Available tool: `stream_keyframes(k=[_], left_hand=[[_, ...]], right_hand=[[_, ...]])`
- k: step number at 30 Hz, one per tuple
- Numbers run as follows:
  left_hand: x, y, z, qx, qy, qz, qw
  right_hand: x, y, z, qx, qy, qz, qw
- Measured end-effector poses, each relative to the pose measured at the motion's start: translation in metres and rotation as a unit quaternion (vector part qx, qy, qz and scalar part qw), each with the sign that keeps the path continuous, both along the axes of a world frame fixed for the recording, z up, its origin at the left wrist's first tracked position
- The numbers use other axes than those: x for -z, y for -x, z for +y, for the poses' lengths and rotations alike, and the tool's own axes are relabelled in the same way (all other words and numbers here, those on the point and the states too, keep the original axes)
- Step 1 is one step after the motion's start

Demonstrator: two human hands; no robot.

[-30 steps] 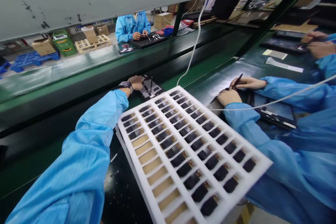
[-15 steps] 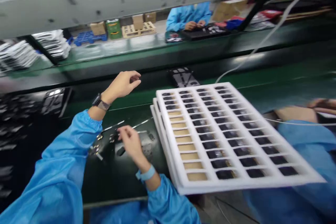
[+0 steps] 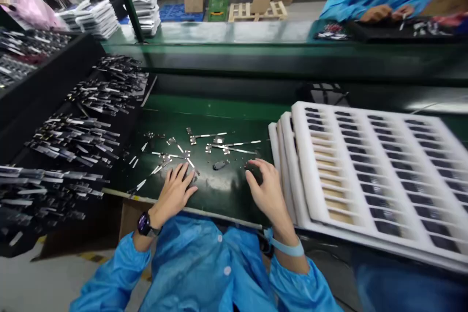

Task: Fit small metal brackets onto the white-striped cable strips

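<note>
My left hand (image 3: 176, 189), with a dark watch at the wrist, lies palm down on the green work surface (image 3: 215, 195), fingers spread. Its fingertips reach the small flex cables (image 3: 168, 157), thin silvery strips with tiny connectors. My right hand (image 3: 268, 189) hovers or rests near the tray stack, thumb and fingers apart, with nothing visible in it. Tiny dark bits lie by its fingertips. Between the hands sits a small dark oblong part (image 3: 221, 165). Farther back are more flex cables (image 3: 234, 147). A light blue band circles my right wrist.
White foam trays (image 3: 303, 170) stand stacked at the right, the top one holding dark parts in slots. At the left, a black bin (image 3: 84, 156) carries bunches of strips. Beyond the raised ledge (image 3: 234, 34), a co-worker's hands (image 3: 383, 12) work over a black tray.
The view has swung left and down. My left hand has come down from above the back of the surface to lie flat on it. My right hand has shifted towards the foam trays and opened.
</note>
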State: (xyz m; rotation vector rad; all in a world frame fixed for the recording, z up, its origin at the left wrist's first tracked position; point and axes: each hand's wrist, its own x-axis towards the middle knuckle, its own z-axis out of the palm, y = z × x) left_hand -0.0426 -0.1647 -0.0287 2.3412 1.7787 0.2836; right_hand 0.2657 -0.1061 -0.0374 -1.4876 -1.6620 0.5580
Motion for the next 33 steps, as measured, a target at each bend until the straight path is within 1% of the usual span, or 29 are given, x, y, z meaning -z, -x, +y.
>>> stream_keyframes(k=[2, 5, 9, 13, 15, 17, 21, 25, 29, 33], left_hand=[[0.011, 0.006, -0.009, -0.012, -0.010, -0.003, 1.000], [0.018, 0.018, -0.011, -0.022, -0.034, -0.024, 0.999], [0.014, 0.034, -0.002, -0.055, -0.044, -0.047, 0.996], [0.010, 0.042, 0.013, -0.093, -0.058, -0.067, 0.992], [0.007, 0.042, 0.024, -0.102, -0.065, -0.076, 0.990], [0.003, 0.040, 0.036, -0.096, -0.064, -0.076, 0.990], [-0.004, 0.035, 0.066, -0.056, -0.049, -0.047, 0.996], [-0.002, 0.034, 0.090, -0.010, -0.036, -0.029, 0.999], [0.004, 0.037, 0.102, 0.002, -0.041, -0.045, 0.998], [0.002, 0.039, 0.106, 0.020, -0.049, -0.056, 0.997]], right_hand=[[0.016, -0.001, -0.012, -0.003, 0.004, -0.044, 0.999], [0.036, -0.001, -0.029, -0.009, 0.018, -0.099, 0.995], [0.055, 0.006, -0.041, -0.019, 0.033, -0.162, 0.986], [0.065, 0.008, -0.033, -0.045, 0.030, -0.177, 0.983], [0.066, 0.006, -0.025, -0.050, 0.024, -0.174, 0.983], [0.064, 0.003, -0.019, -0.040, 0.020, -0.172, 0.984], [0.057, -0.004, -0.013, -0.010, 0.021, -0.166, 0.986], [0.050, -0.009, -0.014, 0.006, 0.024, -0.157, 0.987], [0.043, -0.010, -0.013, 0.019, 0.034, -0.145, 0.989], [0.027, -0.006, -0.007, 0.018, 0.024, -0.120, 0.992]])
